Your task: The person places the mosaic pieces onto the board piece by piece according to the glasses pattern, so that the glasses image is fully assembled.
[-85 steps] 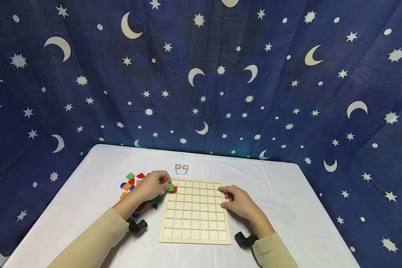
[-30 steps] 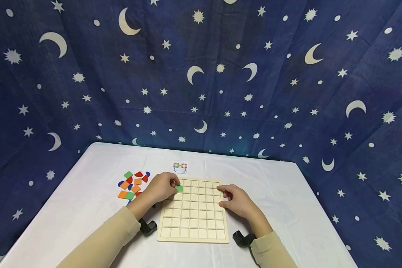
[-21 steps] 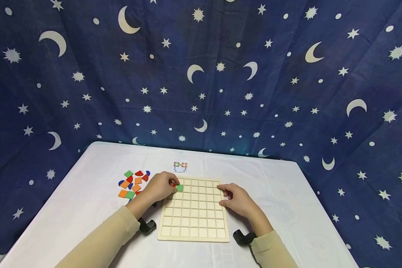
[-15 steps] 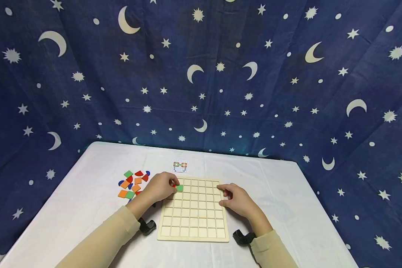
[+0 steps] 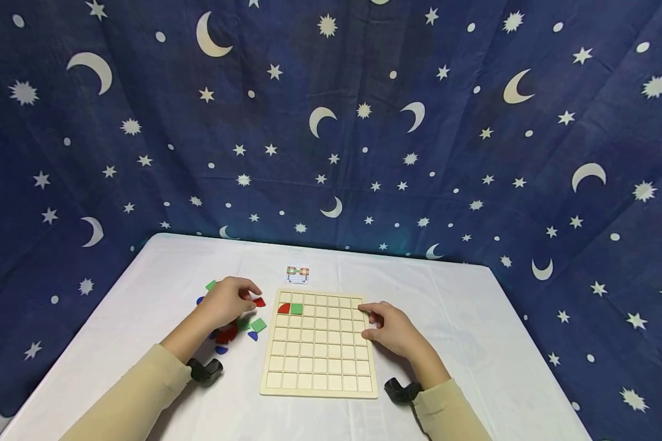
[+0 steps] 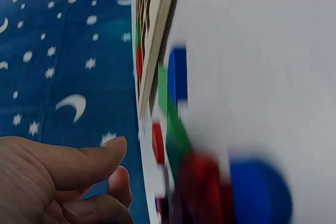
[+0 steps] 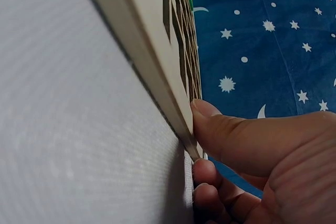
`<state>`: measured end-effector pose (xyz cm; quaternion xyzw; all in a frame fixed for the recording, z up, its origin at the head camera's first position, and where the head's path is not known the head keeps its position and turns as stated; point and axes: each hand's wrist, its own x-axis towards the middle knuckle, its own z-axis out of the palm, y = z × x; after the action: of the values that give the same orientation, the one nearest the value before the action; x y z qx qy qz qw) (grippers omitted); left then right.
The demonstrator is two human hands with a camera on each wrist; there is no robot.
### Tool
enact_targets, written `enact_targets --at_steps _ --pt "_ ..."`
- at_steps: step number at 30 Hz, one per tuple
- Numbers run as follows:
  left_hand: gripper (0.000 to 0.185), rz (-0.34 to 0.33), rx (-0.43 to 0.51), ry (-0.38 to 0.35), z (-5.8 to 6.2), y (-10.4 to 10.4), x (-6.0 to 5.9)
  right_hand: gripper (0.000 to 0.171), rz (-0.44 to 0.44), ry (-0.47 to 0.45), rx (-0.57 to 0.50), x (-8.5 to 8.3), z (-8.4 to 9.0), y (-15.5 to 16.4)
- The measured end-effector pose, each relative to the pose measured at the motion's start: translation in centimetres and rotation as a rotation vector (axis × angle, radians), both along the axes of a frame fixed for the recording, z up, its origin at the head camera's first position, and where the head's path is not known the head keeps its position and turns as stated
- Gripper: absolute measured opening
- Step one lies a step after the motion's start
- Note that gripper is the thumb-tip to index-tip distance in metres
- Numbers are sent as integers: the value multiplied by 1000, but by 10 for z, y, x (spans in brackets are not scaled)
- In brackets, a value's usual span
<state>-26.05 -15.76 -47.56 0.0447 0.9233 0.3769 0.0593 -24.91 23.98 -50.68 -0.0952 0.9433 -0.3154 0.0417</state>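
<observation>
A pale wooden grid board [image 5: 320, 361] lies flat on the white table [image 5: 463, 343]. A red quarter-circle piece [image 5: 284, 308] and a green square piece [image 5: 296, 309] sit side by side in its far-left cells. My left hand [image 5: 230, 300] hovers over the loose coloured pieces left of the board, fingers loosely curled. A red piece [image 5: 260, 302] lies just by its fingertips. In the left wrist view the left hand [image 6: 63, 177] holds nothing visible. My right hand [image 5: 390, 329] grips the board's right edge. The right wrist view shows its thumb [image 7: 236, 135] pressed against the board's [image 7: 152, 35] side.
Loose pieces lie left of the board: a green square [image 5: 258, 324], red ones [image 5: 226, 334], a blue one [image 5: 220, 350]. A small pattern card [image 5: 298, 274] lies beyond the board. A dark blue star-and-moon cloth [image 5: 331, 122] hangs behind and around the table.
My left hand has let go of the green square and the red quarter-circle, which now lie in the board, and has moved left to the pile. The right hand has stayed put.
</observation>
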Motion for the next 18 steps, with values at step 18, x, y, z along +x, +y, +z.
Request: enact_targets --at_steps 18 --pt "25 94 -114 2 1 -73 -2 57 -9 -4 -14 0 -1 -1"
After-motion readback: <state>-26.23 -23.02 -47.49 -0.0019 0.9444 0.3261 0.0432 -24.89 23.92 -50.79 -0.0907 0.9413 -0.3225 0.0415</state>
